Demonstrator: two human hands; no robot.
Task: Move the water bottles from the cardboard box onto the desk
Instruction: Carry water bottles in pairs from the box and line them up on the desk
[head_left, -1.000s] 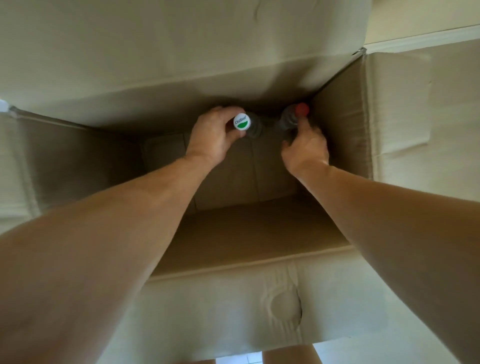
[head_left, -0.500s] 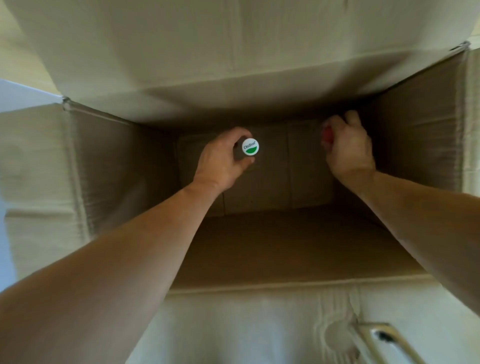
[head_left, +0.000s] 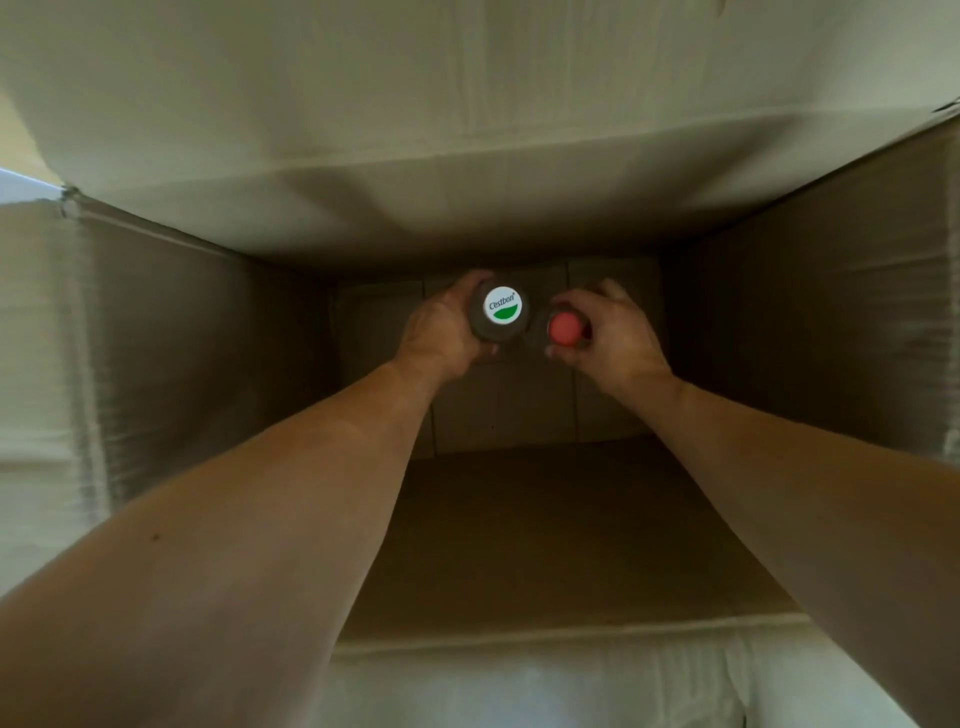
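I look straight down into a deep cardboard box (head_left: 197, 364). My left hand (head_left: 441, 332) grips a water bottle with a white and green cap (head_left: 502, 306), seen from above. My right hand (head_left: 613, 332) holds a second bottle with a red cap (head_left: 565, 328) just to the right of the first. Both bottles stand upright and close together over the middle of the box. Their bodies are mostly hidden below the caps and my fingers.
The box's far flap (head_left: 467, 130) stands up at the top of the view. Its near wall (head_left: 519, 686) lies at the bottom. The brown box floor (head_left: 519, 519) shows under my forearms. The desk is out of view.
Both hands have come together toward the box's middle. The red-capped bottle, half hidden by my right hand before, now shows its cap. The white-capped bottle's shoulder is now visible.
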